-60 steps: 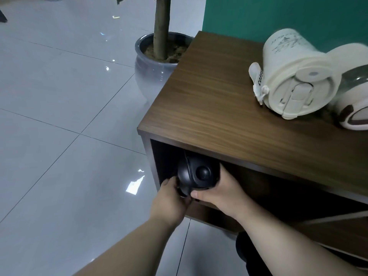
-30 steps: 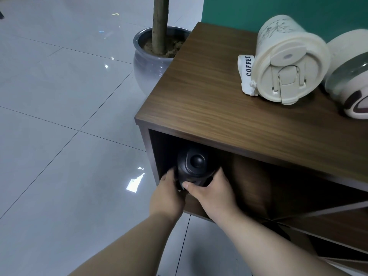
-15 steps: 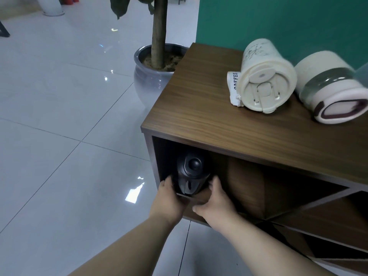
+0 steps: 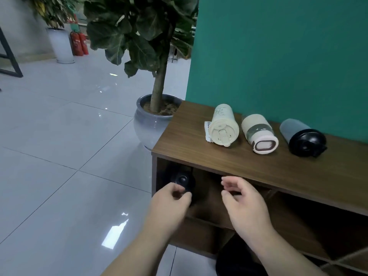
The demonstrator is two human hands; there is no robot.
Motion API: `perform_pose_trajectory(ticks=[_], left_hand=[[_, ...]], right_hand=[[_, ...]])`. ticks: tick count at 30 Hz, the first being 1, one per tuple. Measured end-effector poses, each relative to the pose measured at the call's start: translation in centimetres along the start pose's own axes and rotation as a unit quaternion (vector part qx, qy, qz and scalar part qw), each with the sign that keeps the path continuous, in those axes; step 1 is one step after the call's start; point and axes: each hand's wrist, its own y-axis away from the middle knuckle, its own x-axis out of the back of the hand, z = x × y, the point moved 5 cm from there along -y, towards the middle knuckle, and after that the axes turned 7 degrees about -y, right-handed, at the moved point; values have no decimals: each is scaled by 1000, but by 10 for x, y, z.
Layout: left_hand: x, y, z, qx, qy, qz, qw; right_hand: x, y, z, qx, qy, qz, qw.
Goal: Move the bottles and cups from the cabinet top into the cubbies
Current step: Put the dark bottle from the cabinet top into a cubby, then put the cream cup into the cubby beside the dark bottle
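Both hands have let go of the black bottle (image 4: pixel 182 181) since the earlier frames and drawn back. From the head camera, it lies on its side in the leftmost cubby (image 4: pixel 211 198), lid outward. The left hand (image 4: pixel 169 204) and right hand (image 4: pixel 242 200) hover before the opening, fingers loosely curled, holding nothing. On the cabinet top (image 4: pixel 187 142) lie a cream coffee tumbler (image 4: pixel 224 126), a cream banded cup (image 4: pixel 258 132) and a black-lidded bottle (image 4: pixel 302 137).

Soft, even indoor light; glare patches on the glossy floor (image 4: pixel 117 236), dark cubby (image 4: pixel 175 176), slight wide-angle edge bending.
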Motion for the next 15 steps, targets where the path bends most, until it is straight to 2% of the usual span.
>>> perform_pose_trajectory(ticks=[2, 7, 15], left_hand=[[2, 17, 7, -14, 23, 2, 1000], [-4, 14, 8, -53, -20, -44, 997], [-17, -25, 8, -96, -44, -84, 991]], right_hand=[[15, -16, -27, 41, 19, 27, 999], [13, -70, -65, 31, 110, 71, 991], [-33, -150, -63, -91, 97, 147, 980]])
